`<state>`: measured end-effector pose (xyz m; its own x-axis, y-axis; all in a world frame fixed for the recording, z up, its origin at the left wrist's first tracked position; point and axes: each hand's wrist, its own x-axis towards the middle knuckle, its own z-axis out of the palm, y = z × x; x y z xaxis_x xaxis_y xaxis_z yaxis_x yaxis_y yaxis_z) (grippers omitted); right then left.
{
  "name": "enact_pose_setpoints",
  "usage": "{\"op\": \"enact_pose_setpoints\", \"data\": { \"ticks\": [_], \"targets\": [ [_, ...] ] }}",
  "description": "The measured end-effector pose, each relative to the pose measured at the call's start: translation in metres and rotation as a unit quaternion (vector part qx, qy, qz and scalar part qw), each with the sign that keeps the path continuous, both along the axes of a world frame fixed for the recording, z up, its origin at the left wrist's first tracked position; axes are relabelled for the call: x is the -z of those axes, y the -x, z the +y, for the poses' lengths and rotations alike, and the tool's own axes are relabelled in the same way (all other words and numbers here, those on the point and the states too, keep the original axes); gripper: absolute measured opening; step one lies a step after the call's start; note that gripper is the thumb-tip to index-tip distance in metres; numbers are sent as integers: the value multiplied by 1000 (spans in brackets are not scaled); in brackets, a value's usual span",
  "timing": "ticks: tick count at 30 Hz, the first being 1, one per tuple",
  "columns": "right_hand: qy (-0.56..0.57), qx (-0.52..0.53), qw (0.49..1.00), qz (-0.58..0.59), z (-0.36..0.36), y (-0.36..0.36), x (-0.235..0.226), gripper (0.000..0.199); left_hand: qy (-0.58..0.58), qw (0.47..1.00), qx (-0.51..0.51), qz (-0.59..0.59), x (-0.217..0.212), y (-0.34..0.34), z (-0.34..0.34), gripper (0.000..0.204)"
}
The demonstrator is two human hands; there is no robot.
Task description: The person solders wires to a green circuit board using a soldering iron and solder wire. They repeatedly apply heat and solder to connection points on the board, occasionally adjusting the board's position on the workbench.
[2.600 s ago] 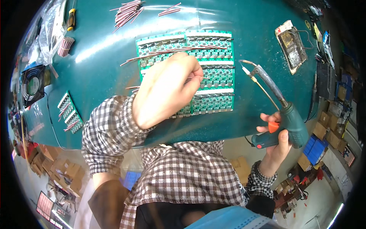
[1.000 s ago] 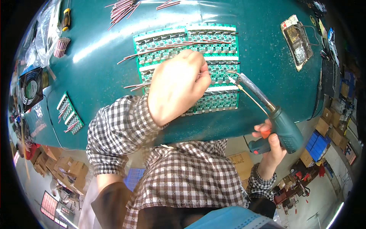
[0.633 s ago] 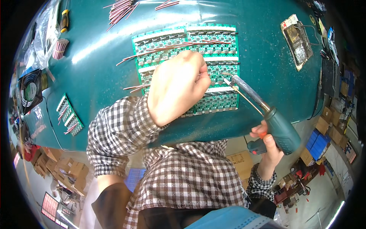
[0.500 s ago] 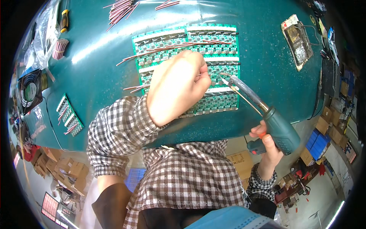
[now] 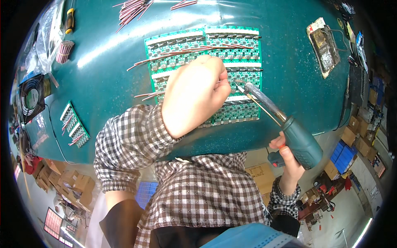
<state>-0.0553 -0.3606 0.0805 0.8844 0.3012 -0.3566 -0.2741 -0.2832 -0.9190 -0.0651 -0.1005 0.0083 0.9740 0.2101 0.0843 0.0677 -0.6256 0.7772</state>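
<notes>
while the left hand [image 5: 196, 97] lies across the middle of the green circuit boards [image 5: 235, 114], its thumb and forefinger are pinched together on a thin wire [image 5: 219, 82], most of it hidden by the hand. right hand [image 5: 292, 165] wrapped around the handle of a dark green soldering gun [image 5: 304, 142], barrel slanting up and to the left. hands apart from each other, the gun's tip just beside the left fingertips, over the boards; cannot tell whether tip touches board or wire.

boards lie flat on the green surface [image 5: 111, 87], side by side, with white strips and rows of small dark parts. red-and-white wires [image 5: 182, 51] run across their upper rows, ends past the left edge; more wire ends [image 5: 148, 95] stick out left of the hand.

far side: loose pile of similar wires [image 5: 132, 11], a few more [image 5: 184, 5] to its right. left side: yellow-and-black screwdriver [image 5: 69, 20], tied wire bundle [image 5: 65, 51] below it, clear plastic bag [image 5: 47, 37] beside both, black fan [image 5: 32, 99], smaller board [image 5: 75, 124] with wires on it. right side: grimy box-shaped holder [image 5: 323, 47], well apart from the boards
</notes>
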Motion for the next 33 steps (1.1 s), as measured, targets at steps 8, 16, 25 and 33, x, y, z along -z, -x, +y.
{"op": "enact_pose_setpoints", "data": {
  "ticks": [8,16,25,33],
  "targets": [
    [46,-10,999,-2,2,1,-3,25,2,1000,0,-18,0,1,0,8],
    [46,-4,999,-8,2,1,-1,25,-12,1000,-1,-14,-1,-1,-1,9],
    [57,-13,998,-18,0,1,0,28,-29,999,17,-17,0,0,-1,8],
    [60,-6,998,-21,0,1,1,28,-13,1000,-7,-2,-1,0,-3,9]
  ]
}}
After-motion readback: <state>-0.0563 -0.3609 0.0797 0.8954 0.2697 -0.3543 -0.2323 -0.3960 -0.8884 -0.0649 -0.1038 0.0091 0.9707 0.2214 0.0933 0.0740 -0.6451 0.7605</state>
